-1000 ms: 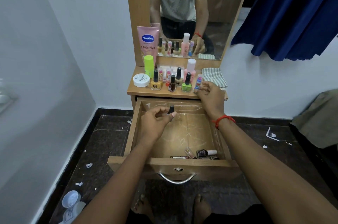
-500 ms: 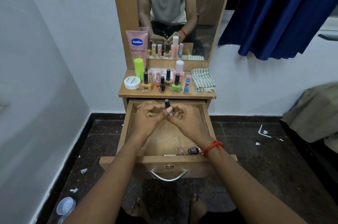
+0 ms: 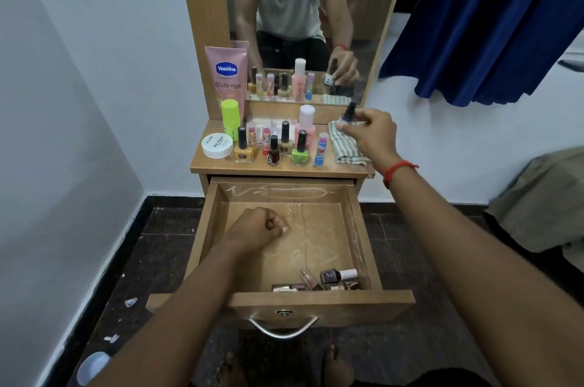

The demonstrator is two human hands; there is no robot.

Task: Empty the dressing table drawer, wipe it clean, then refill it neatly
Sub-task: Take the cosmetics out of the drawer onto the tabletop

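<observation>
The drawer (image 3: 286, 304) stands pulled out at lower center of the frame, its wooden floor streaked with pale scratches and a few small bottles (image 3: 328, 279) lying in its near right corner. The left hand (image 3: 257, 230) hangs over the drawer's left half, curled into a loose fist; whether it holds anything cannot be told. At center right, the right hand (image 3: 373, 133) pinches a dark-capped bottle (image 3: 346, 117) above a striped cloth (image 3: 346, 146) on the counter (image 3: 221, 169). Nail polishes (image 3: 273, 151), a white jar (image 3: 217, 145) and a pink tube (image 3: 227, 76) line the counter to the left, below a mirror (image 3: 300, 7).
</observation>
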